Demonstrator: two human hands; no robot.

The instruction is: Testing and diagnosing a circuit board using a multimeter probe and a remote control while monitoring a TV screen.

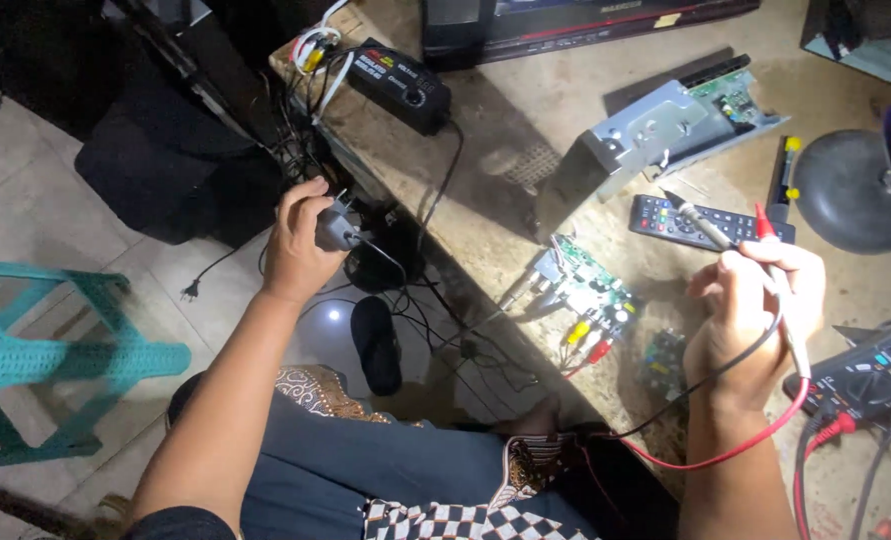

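Green circuit board (587,290), with yellow and red connector jacks at its near edge, lies on the worn workbench (525,120) between the two hands. The right hand (755,320) is closed around a pair of multimeter probes (710,232), fingers curled and pressed together on the shafts; the tips point up and left, above a black remote control (700,222). Red and black leads (725,450) run from this hand to the multimeter (870,375) at the right edge. The left hand (300,245) is off the bench edge, fingers wrapped around a small grey power adapter (337,228), its cord hanging below. Farther back lie an open metal chassis (655,130) and a black adjustable power supply (400,85). A turquoise plastic stool (35,350) stands on the tiled floor at left.
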